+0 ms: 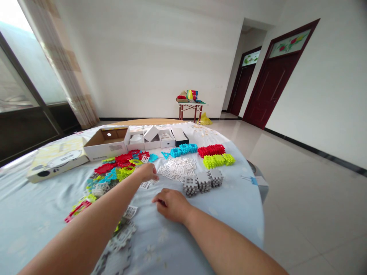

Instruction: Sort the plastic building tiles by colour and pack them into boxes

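My left hand (146,172) reaches over the middle of the table, its fingers pinched together; whatever they hold, if anything, is too small to make out. Just below it lie loose white lattice window pieces (145,185). To its right spreads a pile of white window pieces (177,168). My right hand (173,205) rests lower on the cloth, fingers curled inward, with nothing visible in them. Stacks of grey notched plastic tiles (204,182) stand beyond that hand to the right. A mixed heap of red, blue, green and grey pieces (114,173) lies left of my left hand.
Behind are blue (183,150), red (211,150) and lime-green (219,160) rows of tiles. An open cardboard box (106,149), small white boxes (151,138) and a flat yellow box (57,158) line the far left. Grey pieces (117,252) lie near my left forearm.
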`<state>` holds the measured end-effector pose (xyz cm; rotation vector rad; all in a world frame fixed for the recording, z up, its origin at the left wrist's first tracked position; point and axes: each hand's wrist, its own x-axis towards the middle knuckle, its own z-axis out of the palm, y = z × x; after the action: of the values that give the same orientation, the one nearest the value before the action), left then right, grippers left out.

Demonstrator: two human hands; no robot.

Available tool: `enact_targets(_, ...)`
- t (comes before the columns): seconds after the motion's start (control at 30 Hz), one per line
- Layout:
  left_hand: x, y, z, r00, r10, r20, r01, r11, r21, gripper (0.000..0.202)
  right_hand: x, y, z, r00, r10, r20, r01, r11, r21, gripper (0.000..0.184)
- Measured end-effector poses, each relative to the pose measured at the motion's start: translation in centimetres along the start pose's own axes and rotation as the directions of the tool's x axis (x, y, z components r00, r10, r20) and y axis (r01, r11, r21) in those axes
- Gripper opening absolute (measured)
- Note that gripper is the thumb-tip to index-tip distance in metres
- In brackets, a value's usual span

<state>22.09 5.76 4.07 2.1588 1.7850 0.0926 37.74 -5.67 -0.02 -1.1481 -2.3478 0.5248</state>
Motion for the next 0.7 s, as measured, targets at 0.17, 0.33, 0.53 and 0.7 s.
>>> enact_targets(0.17,0.1,-0.9,-0.2,0.997,0.032,0.073,-0.021,0.99,-0.138,0.021,0.0,0.0,0.0,1.0,-0.001,0.009,0.001,1.0,-0.002,0.03)
enact_targets(0.33,0.9,0.6,-0.4,1.0,0.018,-0.011,-0.021,0.902,-0.432,0.046,0.1,0.1,0.1,0.999,0.019,0.026,-0.019,1.0,-0.018,0.029)
enact_targets(0.53,1.6,2.7,-1.0,0.992,-0.03,-0.125,-0.045,0.828,-0.559,0.055,0.1,0.1,0.2,0.999,0.031,0.027,-0.031,0.999,-0.028,0.028)
enact_targets(0.7,0.8,-0.7,-1.2,0.979,0.02,-0.205,-0.055,0.985,-0.164,0.04,0.0,0.0,0.0,1.0,0.015,0.016,-0.015,1.0,0.012,0.028)
